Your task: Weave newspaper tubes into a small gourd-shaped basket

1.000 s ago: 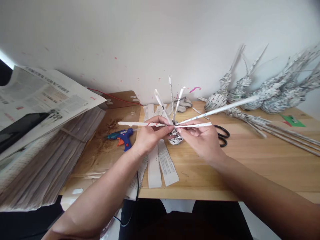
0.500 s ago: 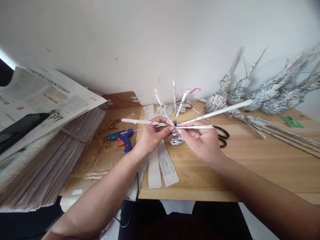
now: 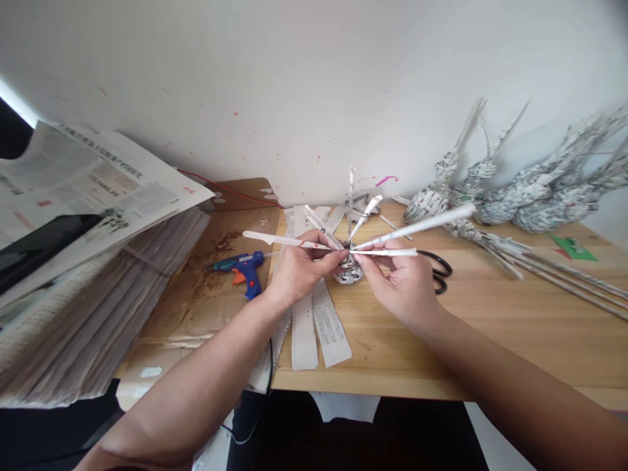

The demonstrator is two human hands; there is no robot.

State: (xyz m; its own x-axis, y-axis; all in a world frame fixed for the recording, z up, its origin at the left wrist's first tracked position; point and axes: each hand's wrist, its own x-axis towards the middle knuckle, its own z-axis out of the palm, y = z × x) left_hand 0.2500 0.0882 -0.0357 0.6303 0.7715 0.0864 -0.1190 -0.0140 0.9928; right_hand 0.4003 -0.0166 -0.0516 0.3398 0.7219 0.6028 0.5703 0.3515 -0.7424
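Note:
Between my hands is a small woven newspaper piece (image 3: 350,271), rounded at the bottom, with several rolled paper tubes spreading out from its top. My left hand (image 3: 309,265) is closed, thumb and fingers pinching at the top of the weave, where a paper tube (image 3: 279,240) points left. My right hand (image 3: 400,278) pinches the base of a paper tube (image 3: 392,252) that points right. A longer, thicker tube (image 3: 422,226) slants up to the right above that hand. Other tubes stand up at the back, one of them (image 3: 367,214) tilting right. My fingers partly hide the weave.
A blue glue gun (image 3: 248,269) lies on cardboard at the left, beside a tall newspaper stack (image 3: 132,294). Flat paper strips (image 3: 304,333) lie in front. Black-handled scissors (image 3: 439,271) rest behind my right hand. Woven newspaper pieces (image 3: 524,196) stand along the wall.
The upright tubes lean lower and shift slightly right. The long right-hand tube has swung a little lower and inward. Both hands keep their pinch, and the whole view has shifted slightly.

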